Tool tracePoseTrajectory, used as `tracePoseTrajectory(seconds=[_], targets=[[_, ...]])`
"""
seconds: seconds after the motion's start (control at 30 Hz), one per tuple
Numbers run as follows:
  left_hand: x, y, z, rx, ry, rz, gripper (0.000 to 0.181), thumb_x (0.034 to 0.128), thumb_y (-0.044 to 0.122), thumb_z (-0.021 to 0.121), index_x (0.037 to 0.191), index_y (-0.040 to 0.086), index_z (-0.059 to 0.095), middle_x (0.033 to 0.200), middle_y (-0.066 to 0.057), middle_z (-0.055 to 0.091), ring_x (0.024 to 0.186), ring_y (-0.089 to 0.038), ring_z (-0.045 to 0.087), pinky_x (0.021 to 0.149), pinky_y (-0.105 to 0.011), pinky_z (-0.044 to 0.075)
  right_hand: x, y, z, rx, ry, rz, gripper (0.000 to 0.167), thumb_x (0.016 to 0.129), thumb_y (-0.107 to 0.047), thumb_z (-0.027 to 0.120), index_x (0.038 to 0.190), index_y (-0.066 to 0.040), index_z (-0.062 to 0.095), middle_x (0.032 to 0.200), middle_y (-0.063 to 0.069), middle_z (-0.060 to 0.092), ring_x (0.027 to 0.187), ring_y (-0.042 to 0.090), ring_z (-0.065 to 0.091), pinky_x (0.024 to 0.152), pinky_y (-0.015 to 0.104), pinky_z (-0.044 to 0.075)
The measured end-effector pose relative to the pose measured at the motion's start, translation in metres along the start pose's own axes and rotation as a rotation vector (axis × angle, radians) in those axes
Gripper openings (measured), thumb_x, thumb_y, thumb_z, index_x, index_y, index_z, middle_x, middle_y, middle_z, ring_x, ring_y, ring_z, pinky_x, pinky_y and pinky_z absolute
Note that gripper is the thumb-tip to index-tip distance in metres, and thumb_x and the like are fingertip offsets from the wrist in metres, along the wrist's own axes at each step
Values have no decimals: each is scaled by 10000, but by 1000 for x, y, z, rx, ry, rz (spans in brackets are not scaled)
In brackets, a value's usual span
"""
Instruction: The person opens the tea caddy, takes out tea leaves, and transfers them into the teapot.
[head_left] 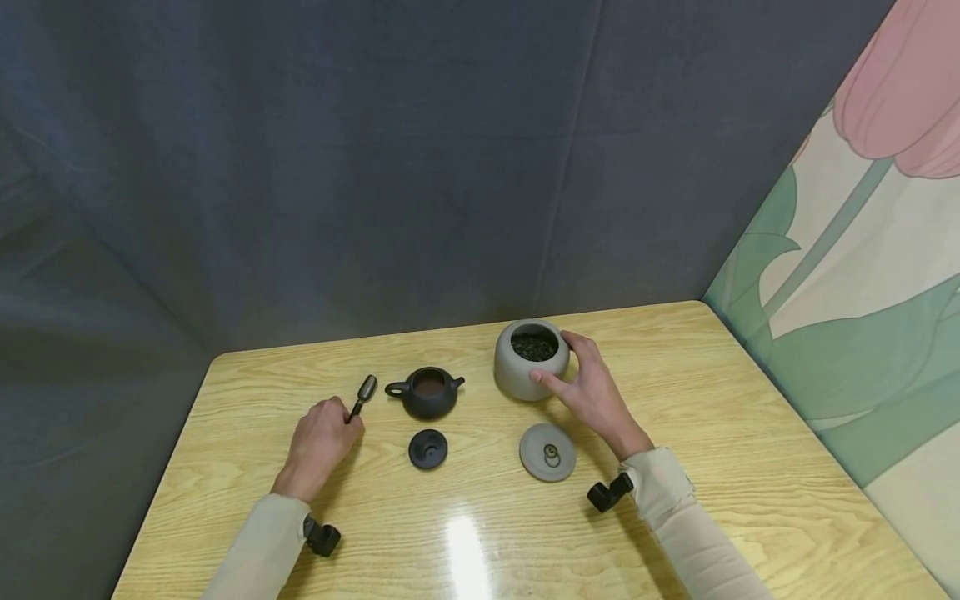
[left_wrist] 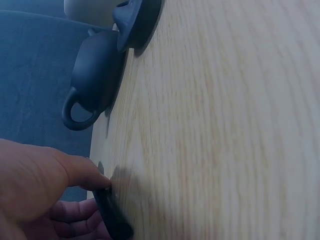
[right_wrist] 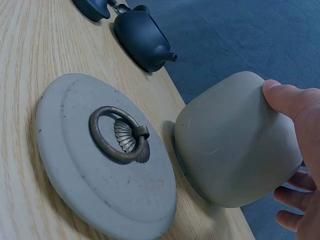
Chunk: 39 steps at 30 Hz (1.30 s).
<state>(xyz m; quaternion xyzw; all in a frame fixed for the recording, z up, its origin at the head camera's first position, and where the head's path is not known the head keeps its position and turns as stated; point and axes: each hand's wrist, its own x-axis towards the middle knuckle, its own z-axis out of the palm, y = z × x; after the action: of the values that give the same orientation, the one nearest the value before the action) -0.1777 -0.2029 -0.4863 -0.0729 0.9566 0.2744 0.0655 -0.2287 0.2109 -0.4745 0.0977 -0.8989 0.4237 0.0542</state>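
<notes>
A small scoop (head_left: 366,390) with a dark handle and a metal head is pinched at its handle by my left hand (head_left: 318,442), low over the table. In the left wrist view, thumb and fingers close around the black handle (left_wrist: 111,215). My right hand (head_left: 596,396) holds the side of a round grey jar (head_left: 516,375), thumb at the front and fingers around the right. Dark dried leaves (head_left: 534,343) lie inside the jar, which has no lid on. Between the hands stands a dark teapot (head_left: 429,406) without its lid, spout towards the jar.
The black teapot lid (head_left: 427,449) lies in front of the teapot. A grey jar lid (head_left: 536,462) with a metal ring lies in front of the jar. A dark curtain (head_left: 420,183) hangs behind the wooden table (head_left: 465,492), and a flower-patterned panel (head_left: 870,333) stands along the right.
</notes>
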Motion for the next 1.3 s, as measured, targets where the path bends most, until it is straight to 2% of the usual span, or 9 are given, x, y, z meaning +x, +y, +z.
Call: tracePoseTrajectory(seconds=[0.13, 0.37, 0.53, 0.73, 0.97, 1.17, 1.3], targets=[[-1, -4, -3, 32, 18, 10, 194, 1024, 170, 619, 936, -1, 638, 834, -122, 619, 631, -217, 539, 544, -316, 407, 0, -1, 0, 3, 1, 1, 901, 942, -486, 807, 1615, -54, 391, 1608, 216, 428, 1508, 402, 444, 1246, 621, 360], [-5, -6, -12, 102, 83, 32, 197, 1012, 219, 619, 879, 74, 631, 764, -63, 595, 612, -204, 507, 528, -326, 364, 0, 0, 1, 2, 1, 5, 912, 940, -489, 808, 1617, -48, 385, 1612, 217, 427, 1508, 403, 444, 1248, 621, 357], [-9, -4, -19, 136, 100, 45, 191, 1024, 229, 613, 950, 61, 668, 801, -67, 631, 632, -206, 525, 526, -331, 380, 0, 1, 1, 5, 2, -1, 898, 944, -481, 807, 1616, -56, 390, 1611, 214, 427, 1508, 402, 443, 1249, 621, 355], [-15, 0, -24, 144, 108, 77, 189, 1043, 212, 629, 980, 44, 686, 814, -85, 626, 658, -211, 525, 537, -328, 383, 0, 1, 0, 4, -1, 0, 907, 946, -489, 801, 1621, -53, 380, 1614, 219, 423, 1510, 408, 439, 1242, 628, 357], [-19, 6, -29, 177, 154, 123, 166, 1052, 203, 652, 986, 53, 677, 904, -118, 654, 787, -265, 553, 604, -376, 415, 0, 1, 0, 5, -3, 2, 914, 947, -499, 797, 1623, -51, 376, 1610, 220, 425, 1505, 407, 443, 1239, 627, 359], [-20, 9, -33, 204, 174, 167, 168, 1068, 224, 652, 1005, 70, 676, 821, -68, 684, 745, -263, 568, 707, -458, 432, 0, 0, 0, 6, -2, 0, 909, 949, -486, 799, 1621, -43, 376, 1606, 226, 426, 1504, 410, 444, 1240, 625, 361], [-21, 12, -36, 168, 176, 193, 162, 1069, 238, 655, 1039, 85, 699, 845, -51, 718, 734, -236, 560, 703, -429, 427, 0, 0, 0, 6, -4, 2, 915, 949, -484, 799, 1623, -37, 371, 1611, 229, 421, 1509, 412, 440, 1243, 623, 359]])
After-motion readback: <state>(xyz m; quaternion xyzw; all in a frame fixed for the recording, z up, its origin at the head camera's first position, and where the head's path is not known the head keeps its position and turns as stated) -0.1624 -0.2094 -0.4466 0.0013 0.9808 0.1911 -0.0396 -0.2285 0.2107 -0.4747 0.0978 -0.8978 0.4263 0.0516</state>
